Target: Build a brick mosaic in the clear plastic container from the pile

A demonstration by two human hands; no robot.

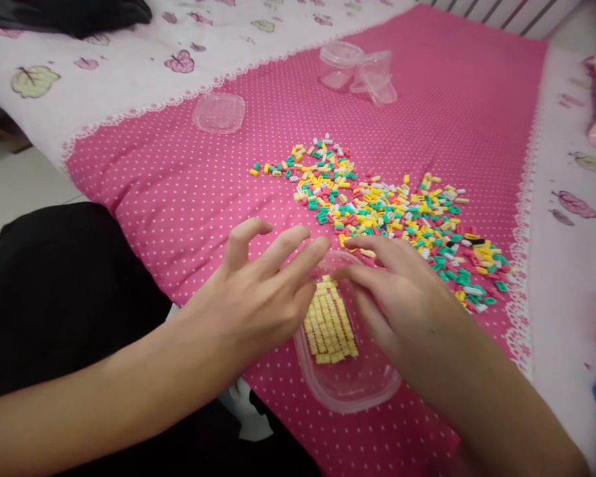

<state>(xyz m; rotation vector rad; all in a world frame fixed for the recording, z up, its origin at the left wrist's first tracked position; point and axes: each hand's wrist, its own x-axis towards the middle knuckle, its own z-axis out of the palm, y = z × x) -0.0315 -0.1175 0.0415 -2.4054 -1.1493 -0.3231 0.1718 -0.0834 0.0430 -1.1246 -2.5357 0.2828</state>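
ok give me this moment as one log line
block: yellow, in tub; left hand: by block; right hand: at block's far end; pieces: loose, beyond tub

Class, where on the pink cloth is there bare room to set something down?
Bare pink cloth lies between the square clear lid and the left hand, and right of the clear containers, beyond the loose pieces. It is crowded across those pieces and at the open tub, where that hand and the right hand flank the yellow block.

Glossy plastic tub point(370, 383), plastic bricks point(385, 213), cloth bedspread point(173, 192)
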